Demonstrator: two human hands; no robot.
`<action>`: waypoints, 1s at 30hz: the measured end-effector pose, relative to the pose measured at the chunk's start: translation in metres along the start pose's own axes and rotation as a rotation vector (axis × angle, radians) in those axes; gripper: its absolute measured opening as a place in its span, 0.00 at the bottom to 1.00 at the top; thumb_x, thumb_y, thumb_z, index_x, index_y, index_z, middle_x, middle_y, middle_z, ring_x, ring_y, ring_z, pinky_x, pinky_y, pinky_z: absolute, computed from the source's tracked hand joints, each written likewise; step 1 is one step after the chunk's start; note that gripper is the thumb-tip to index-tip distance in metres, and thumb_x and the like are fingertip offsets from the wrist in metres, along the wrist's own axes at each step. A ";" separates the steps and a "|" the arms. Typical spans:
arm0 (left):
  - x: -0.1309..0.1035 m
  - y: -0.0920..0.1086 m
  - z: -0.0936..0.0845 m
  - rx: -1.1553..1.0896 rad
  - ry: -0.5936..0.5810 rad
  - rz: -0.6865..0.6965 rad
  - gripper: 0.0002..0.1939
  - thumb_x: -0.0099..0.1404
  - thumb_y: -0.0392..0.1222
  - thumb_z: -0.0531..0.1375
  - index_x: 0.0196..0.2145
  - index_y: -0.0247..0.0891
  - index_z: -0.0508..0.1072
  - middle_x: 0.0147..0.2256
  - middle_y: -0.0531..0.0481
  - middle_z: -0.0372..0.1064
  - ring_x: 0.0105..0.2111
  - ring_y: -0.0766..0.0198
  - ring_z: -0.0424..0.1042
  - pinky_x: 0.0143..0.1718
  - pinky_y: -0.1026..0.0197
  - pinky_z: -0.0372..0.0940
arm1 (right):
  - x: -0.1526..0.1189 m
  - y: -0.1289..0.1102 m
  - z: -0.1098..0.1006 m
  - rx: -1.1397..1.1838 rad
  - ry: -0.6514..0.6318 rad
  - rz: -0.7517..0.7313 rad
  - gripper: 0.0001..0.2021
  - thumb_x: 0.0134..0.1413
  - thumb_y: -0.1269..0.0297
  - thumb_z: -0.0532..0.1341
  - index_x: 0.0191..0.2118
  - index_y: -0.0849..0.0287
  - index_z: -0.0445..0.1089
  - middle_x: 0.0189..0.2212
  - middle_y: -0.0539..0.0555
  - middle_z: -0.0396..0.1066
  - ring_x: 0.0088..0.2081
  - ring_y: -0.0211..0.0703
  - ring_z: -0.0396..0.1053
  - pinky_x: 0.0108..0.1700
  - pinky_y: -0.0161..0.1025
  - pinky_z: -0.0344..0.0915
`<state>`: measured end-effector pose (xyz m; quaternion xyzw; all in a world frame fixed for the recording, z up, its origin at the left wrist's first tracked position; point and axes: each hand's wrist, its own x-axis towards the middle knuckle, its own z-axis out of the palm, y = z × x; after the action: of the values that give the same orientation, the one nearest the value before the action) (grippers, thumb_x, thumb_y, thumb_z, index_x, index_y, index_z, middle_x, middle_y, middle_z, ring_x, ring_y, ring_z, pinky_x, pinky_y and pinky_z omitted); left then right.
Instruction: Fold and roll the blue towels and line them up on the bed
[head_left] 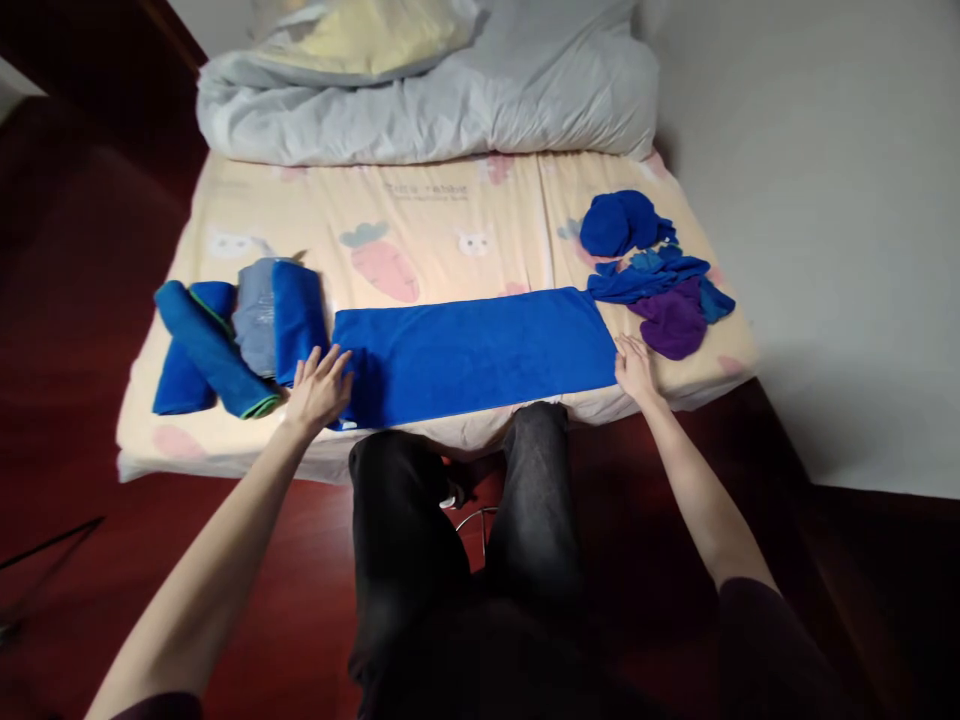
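Observation:
A blue towel (480, 350) lies flat in a long strip across the front of the bed, a small white tag at its near left corner. My left hand (321, 388) is at the towel's left end with fingers spread, the fingertips over its edge. At the opposite end, my right hand (636, 368) rests by the right edge with fingers stretched out; whether it presses on the cloth I cannot tell. Just left of my left hand stands a rolled blue towel (298, 310). A purple cloth (675, 320) lies beyond my right hand.
Left on the bed (247, 215) are a grey-blue plastic-wrapped bundle (256, 315), a green-edged rolled towel (214, 345) and another blue roll (184, 385). Crumpled blue cloths (652, 275) and a round blue bundle (622, 222) lie right. A grey quilt (435, 115) is bunched behind; a wall (825, 220) stands right.

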<state>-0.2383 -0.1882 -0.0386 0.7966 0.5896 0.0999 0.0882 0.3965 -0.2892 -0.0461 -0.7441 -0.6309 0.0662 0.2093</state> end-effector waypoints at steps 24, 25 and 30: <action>0.011 -0.062 -0.004 0.118 0.093 0.016 0.32 0.72 0.51 0.45 0.69 0.43 0.69 0.70 0.47 0.61 0.74 0.54 0.53 0.75 0.40 0.41 | 0.177 0.072 0.002 -0.741 -0.316 0.166 0.28 0.80 0.64 0.36 0.75 0.68 0.52 0.77 0.74 0.34 0.78 0.60 0.31 0.68 0.68 0.41; 0.010 -0.064 -0.004 0.124 0.089 0.013 0.32 0.73 0.51 0.45 0.68 0.42 0.69 0.70 0.47 0.61 0.74 0.54 0.53 0.76 0.40 0.41 | 0.177 0.063 0.004 -0.734 -0.323 0.208 0.27 0.80 0.66 0.37 0.74 0.71 0.54 0.77 0.75 0.34 0.77 0.61 0.32 0.68 0.68 0.41; 0.023 -0.062 -0.002 0.160 0.092 -0.002 0.29 0.74 0.51 0.46 0.61 0.35 0.75 0.66 0.42 0.68 0.73 0.51 0.55 0.75 0.37 0.42 | 0.164 0.000 0.015 -0.584 -0.096 0.129 0.22 0.77 0.68 0.46 0.65 0.71 0.68 0.73 0.75 0.51 0.72 0.60 0.48 0.67 0.58 0.48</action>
<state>-0.2895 -0.1481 -0.0517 0.7952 0.5998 0.0889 -0.0028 0.4232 -0.1270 -0.0328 -0.8073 -0.5840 -0.0699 -0.0483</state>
